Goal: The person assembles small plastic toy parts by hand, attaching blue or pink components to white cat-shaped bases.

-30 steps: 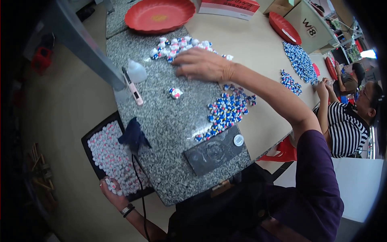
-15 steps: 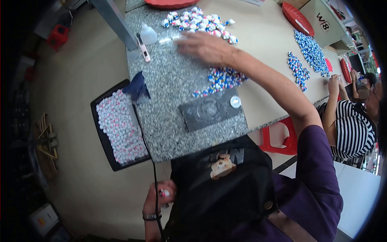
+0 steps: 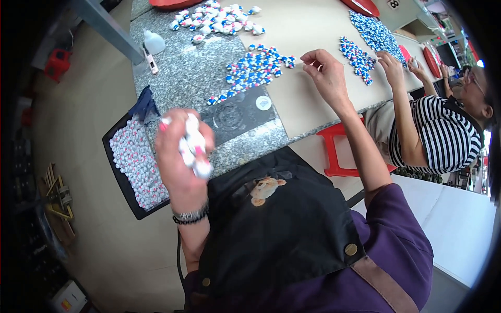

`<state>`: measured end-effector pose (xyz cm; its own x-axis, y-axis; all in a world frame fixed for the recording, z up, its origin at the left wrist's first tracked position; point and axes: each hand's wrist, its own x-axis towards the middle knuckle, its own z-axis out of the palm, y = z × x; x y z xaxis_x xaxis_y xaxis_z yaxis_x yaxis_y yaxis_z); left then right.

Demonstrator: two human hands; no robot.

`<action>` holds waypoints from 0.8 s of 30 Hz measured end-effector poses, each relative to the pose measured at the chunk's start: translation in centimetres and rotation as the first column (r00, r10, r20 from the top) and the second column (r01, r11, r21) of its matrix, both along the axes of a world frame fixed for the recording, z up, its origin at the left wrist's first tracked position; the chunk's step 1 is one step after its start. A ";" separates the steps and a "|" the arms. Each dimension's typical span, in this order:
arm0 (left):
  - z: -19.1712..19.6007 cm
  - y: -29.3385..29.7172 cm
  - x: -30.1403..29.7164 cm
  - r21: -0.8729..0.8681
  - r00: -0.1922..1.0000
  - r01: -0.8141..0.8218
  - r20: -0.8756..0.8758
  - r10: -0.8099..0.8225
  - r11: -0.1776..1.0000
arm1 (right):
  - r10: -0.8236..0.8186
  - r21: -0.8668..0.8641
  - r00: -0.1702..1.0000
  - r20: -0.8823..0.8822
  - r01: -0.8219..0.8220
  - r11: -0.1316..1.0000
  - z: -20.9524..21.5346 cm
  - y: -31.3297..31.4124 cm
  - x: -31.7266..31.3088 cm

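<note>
My left hand [image 3: 180,151] is raised over the near left edge of the granite tabletop, its fingers curled around several small rounded white-and-pink pieces [image 3: 194,141]. My right hand [image 3: 327,78] hovers over the beige part of the table with loosely bent fingers. A gap shows between its thumb and fingertips, and I see nothing held there. Left of it spreads a pile of small blue-and-white pieces [image 3: 255,68]. Bigger white-and-blue pieces [image 3: 216,20] lie heaped farther back. A dark rectangular slab [image 3: 235,117] with a round white disc [image 3: 263,103] rests in front of the blue-and-white pile.
A black tray [image 3: 116,161] full of white-and-pink pieces sits left of the table, beside a dark blue cloth [image 3: 145,106]. A squeeze bottle [image 3: 154,41] and a pen-like tool [image 3: 151,63] stand near a metal post [image 3: 107,26]. A co-worker [image 3: 438,130] sits at right.
My left hand has risen from beside the apron to above the table edge with the pieces. My right hand has swung right, away from the piles. The view has shifted right.
</note>
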<state>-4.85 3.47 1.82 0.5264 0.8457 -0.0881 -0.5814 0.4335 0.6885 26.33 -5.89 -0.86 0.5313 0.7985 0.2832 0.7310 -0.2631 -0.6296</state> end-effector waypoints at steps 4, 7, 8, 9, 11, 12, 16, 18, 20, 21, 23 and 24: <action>-0.8 6.7 4.1 0.615 0.657 -0.218 -0.482 0.580 0.758 | 0.123 0.036 0.973 0.195 -0.133 0.990 -1.3 0.4 0.5; -4.0 10.9 5.3 0.921 0.413 0.062 -0.375 0.830 0.385 | 0.264 0.002 0.956 0.126 -0.267 0.964 -2.4 2.6 0.3; -4.8 11.6 5.6 0.924 0.410 0.063 -0.369 0.834 0.378 | 0.332 -0.003 0.933 0.138 -0.335 0.942 -2.9 3.4 0.4; -5.0 11.7 5.7 0.924 0.371 0.198 -0.378 0.848 0.326 | 0.375 0.009 0.916 0.143 -0.380 0.925 -2.8 4.0 0.2; -5.5 12.3 6.1 0.866 0.259 0.425 -0.394 0.882 0.262 | 0.445 -0.028 0.890 0.100 -0.444 0.895 -2.2 4.9 0.2; -5.4 12.3 6.2 0.860 0.239 0.431 -0.399 0.885 0.272 | 0.510 -0.063 0.858 0.059 -0.506 0.860 -2.0 5.4 -0.2; -5.5 12.1 6.6 0.861 0.256 0.449 -0.382 0.888 0.241 | 0.525 -0.144 0.777 0.347 -0.509 0.849 -0.7 6.0 -1.0; -5.7 11.8 6.5 0.891 0.307 0.396 -0.357 0.882 0.222 | 0.587 -0.094 0.739 0.331 -0.594 0.799 1.4 6.9 -3.0; -5.7 11.8 6.1 0.883 0.286 0.425 -0.341 0.896 0.201 | 0.862 -0.025 0.492 0.122 -0.866 0.499 2.8 8.6 -5.6; -6.0 11.8 5.8 0.874 0.291 0.446 -0.347 0.891 0.195 | 0.864 -0.023 0.489 0.118 -0.869 0.495 2.4 9.6 -6.7; -6.0 12.0 5.9 0.866 0.305 0.464 -0.351 0.885 0.184 | 0.936 -0.092 0.313 0.162 -0.939 0.331 1.6 11.4 -8.0; -5.8 11.9 5.8 0.854 0.307 0.490 -0.356 0.883 0.174 | 0.935 -0.094 0.316 0.159 -0.938 0.333 1.3 12.0 -8.3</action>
